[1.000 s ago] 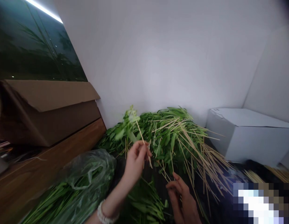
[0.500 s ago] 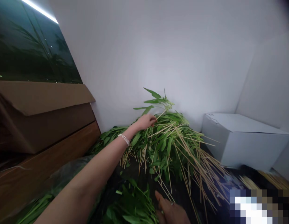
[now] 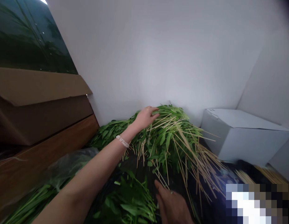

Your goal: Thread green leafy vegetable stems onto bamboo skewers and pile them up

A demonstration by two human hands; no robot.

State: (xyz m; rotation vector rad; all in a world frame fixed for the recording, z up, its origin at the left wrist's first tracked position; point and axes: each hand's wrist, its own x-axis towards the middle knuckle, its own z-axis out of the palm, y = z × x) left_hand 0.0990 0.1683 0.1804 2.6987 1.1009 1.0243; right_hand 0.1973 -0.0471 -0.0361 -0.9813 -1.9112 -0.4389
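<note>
My left hand [image 3: 147, 117], with a beaded bracelet [image 3: 122, 141] at the wrist, reaches over a heap of skewered leafy greens [image 3: 167, 138] by the wall. Its thumb and fingers are apart and no skewer shows between them. Thin bamboo skewers [image 3: 191, 146] stick out of the heap toward the right and front. Low in the view, my right hand [image 3: 173, 203] wears a ring; its thumb and finger are parted and nothing shows between them. Just left of it lies a pile of loose leafy greens [image 3: 132, 199]. The lower part of this hand is cut off by the frame.
An open cardboard box [image 3: 44, 109] stands at the left on a wooden surface [image 3: 72, 132]. More greens [image 3: 30, 202] lie in a clear plastic bag [image 3: 69, 161] at lower left. A white box [image 3: 249, 137] stands at the right, with more skewers [image 3: 244, 176] in front of it.
My left hand has let go of a skewer of greens that it held up against the wall; the skewer now rests on the heap. The right hand stays by the loose greens.
</note>
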